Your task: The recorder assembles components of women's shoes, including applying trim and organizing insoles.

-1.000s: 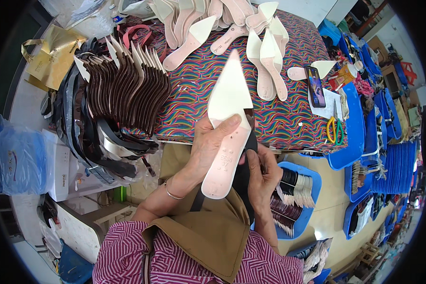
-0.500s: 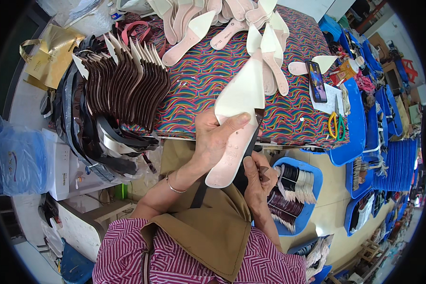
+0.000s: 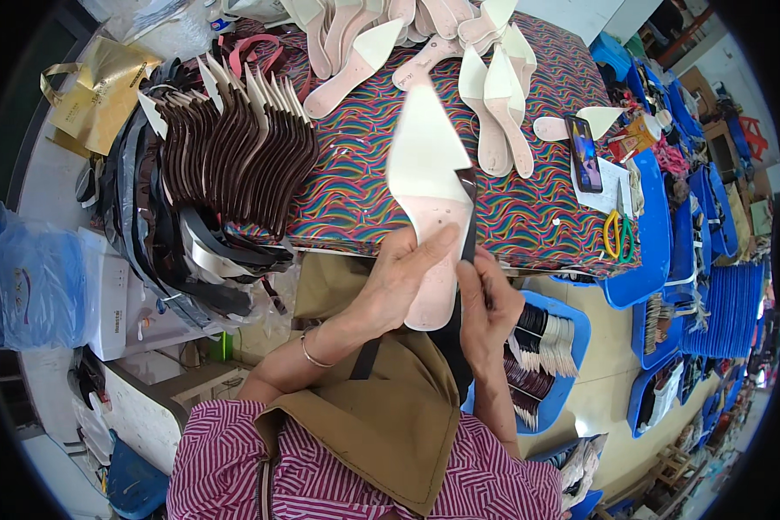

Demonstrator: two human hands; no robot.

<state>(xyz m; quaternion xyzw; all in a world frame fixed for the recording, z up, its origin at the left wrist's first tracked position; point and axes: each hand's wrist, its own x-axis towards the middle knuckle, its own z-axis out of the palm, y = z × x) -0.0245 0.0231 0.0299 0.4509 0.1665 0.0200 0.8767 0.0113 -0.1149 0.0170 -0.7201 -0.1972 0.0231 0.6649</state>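
Note:
My left hand (image 3: 390,284) grips a shoe insole (image 3: 426,147), white at the pointed toe and pink at the heel, its thumb across the pink part. The insole is upright in front of me, toe pointing away, over the near edge of the table. Along its right edge runs a narrow dark strip (image 3: 469,221), meeting it near the notch below the toe. My right hand (image 3: 489,303) is closed on the strip's lower part, right of the heel. The strip's lower end is partly hidden by my fingers.
More insoles (image 3: 355,69) are heaped at the back of the patterned table (image 3: 355,182). A row of dark-edged insoles (image 3: 234,165) stands at left beside black strips (image 3: 139,217). A phone (image 3: 584,154) and scissors (image 3: 618,236) lie right; a blue bin (image 3: 542,416) sits below.
The insole has turned more upright, its toe swinging left and its heel shifting right. My right hand has moved up and slightly right along the strip. My left hand still holds the insole.

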